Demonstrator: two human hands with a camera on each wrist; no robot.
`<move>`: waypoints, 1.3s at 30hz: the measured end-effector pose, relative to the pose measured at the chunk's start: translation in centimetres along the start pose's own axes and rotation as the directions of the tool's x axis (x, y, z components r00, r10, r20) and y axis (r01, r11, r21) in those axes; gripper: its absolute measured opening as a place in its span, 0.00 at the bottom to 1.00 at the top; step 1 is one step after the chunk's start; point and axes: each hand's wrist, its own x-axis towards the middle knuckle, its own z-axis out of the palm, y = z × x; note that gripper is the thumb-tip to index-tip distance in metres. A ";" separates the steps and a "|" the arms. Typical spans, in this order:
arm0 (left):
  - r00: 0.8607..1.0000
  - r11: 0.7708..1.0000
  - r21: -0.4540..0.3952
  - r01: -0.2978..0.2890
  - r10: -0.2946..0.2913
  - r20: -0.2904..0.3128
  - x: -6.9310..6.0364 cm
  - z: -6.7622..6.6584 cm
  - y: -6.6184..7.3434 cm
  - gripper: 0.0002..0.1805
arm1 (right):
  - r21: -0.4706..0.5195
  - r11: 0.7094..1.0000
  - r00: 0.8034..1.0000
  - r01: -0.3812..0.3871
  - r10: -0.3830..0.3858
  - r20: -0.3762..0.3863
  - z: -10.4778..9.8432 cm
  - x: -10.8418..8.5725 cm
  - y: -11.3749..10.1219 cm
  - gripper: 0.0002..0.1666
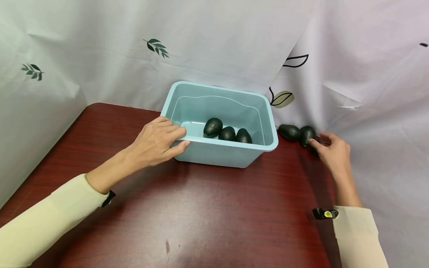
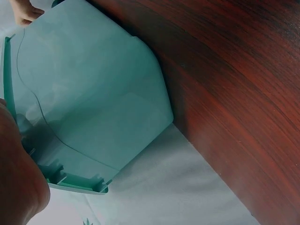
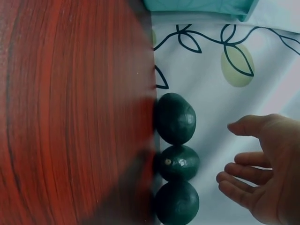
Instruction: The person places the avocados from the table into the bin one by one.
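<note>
A light blue plastic bin (image 1: 214, 154) stands at the back of the table. My left hand (image 1: 155, 143) grips its front left rim, fingers over the edge and thumb outside. Three dark green avocados lie inside, one of them an avocado (image 1: 213, 127) farther left than the others. To the right of the bin, three more avocados sit in a row along the curtain; the right wrist view shows an end avocado (image 3: 175, 118), a middle avocado (image 3: 179, 162) and another avocado (image 3: 177, 203). My right hand (image 3: 267, 168) hovers over them, fingers loosely bent and apart from the fruit.
The dark red wooden table (image 1: 201, 216) carries the bin and the loose avocados. A white curtain (image 1: 214, 44) printed with leaves hangs behind the table and along both sides, close to the right hand.
</note>
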 end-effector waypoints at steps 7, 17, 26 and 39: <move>1.000 1.000 0.002 -0.003 0.003 0.005 0.0 0.0 0.0 0.25 | -0.024 0.998 0.998 -0.056 0.057 0.040 -0.2 0.1 0.5 0.45; 1.000 1.000 0.006 0.003 -0.003 0.020 0.0 -0.1 0.1 0.25 | -0.081 0.988 0.986 -0.134 0.141 0.086 -0.5 0.4 1.2 0.48; 1.000 1.000 0.004 0.005 -0.005 0.013 0.1 -0.1 0.1 0.26 | -0.097 0.983 0.983 -0.156 0.164 0.080 -0.5 1.2 1.8 0.49; 1.000 1.000 0.007 0.006 -0.007 0.024 0.1 -0.1 0.1 0.25 | -0.090 0.975 0.976 -0.204 0.210 0.065 -0.1 2.0 2.9 0.49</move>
